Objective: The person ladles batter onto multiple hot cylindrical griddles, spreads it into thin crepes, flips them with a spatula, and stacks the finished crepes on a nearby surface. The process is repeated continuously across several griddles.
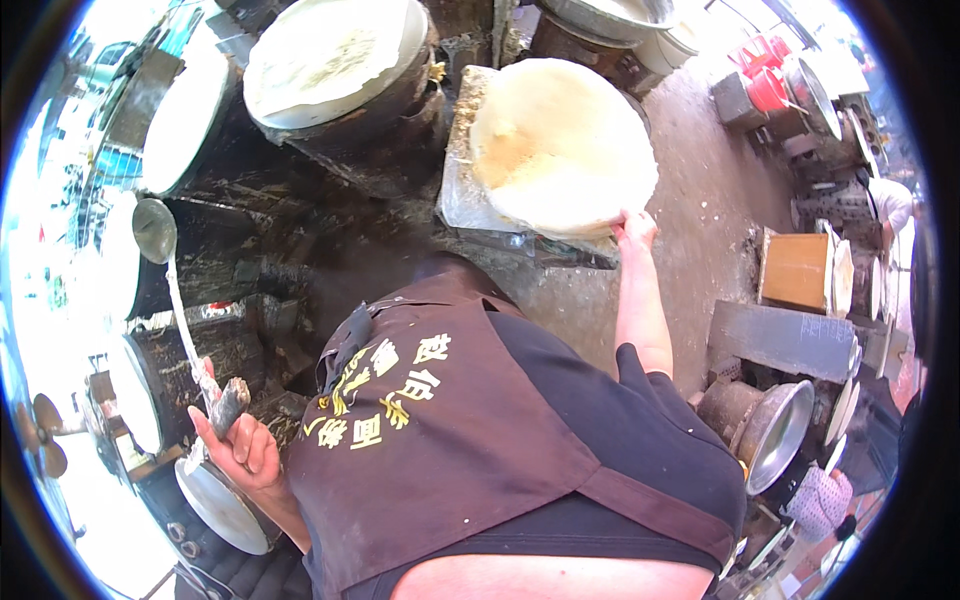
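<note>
My left hand [242, 445] holds a long-handled metal ladle [154, 226] with bowl raised, along with a short dark wooden piece [232, 402]; some fingers are loosely curled around them. At upper centre a large round pale flatbread [560, 140], browned in patches, rests on a stack topped at the left with plastic sheeting [460, 205]. My right hand [635, 228] pinches its near edge. A white sheet of batter or dough [320, 55] covers a round cooktop on a blackened drum [370, 140] to the upper left.
More round griddles [180, 130] on dark stoves line the left side. A large metal pot [580, 15] stands at top. Along the right are red containers [768, 90], boards [795, 270] and a steel basin [790, 430]. Another person in white [890, 205] is at far right. Concrete floor [720, 200] shows between.
</note>
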Motion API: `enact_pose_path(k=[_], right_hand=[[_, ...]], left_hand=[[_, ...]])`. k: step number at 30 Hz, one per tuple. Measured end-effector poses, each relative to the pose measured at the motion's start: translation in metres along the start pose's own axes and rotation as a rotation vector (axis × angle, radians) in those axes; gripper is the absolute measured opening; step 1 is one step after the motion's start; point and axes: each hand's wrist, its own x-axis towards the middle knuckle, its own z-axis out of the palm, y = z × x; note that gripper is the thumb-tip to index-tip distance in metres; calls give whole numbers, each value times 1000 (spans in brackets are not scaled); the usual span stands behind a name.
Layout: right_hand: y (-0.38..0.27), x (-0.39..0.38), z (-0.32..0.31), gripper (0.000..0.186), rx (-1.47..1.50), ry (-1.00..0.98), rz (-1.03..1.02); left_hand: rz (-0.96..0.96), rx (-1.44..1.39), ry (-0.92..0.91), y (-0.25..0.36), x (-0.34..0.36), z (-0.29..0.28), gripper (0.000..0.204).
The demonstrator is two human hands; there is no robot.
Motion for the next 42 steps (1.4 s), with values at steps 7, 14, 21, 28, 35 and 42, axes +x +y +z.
enact_pose_path(k=[7,14,21,28,35,42], right_hand=[[-74,-58,46,27,-945,312,-807],[-63,-191,272,50,-764,-604,-1464],[-37,-247,450,48,-794,-788,-1726],[-19,-255,547,23,-1002,-836,-1818],[-78,-250,582,26,-919,-954,-1416],[-184,-198,598,29,-603,-682,-1340]], left_hand=[[216,265,116,6,-22,3,63],[104,65,144,-3,-25,-3,58],[212,-60,163,-11,-41,-10,58],[279,-69,307,-14,-42,-9,58],[354,-78,508,-15,-24,11,59],[267,-71,312,-8,-17,-10,58]])
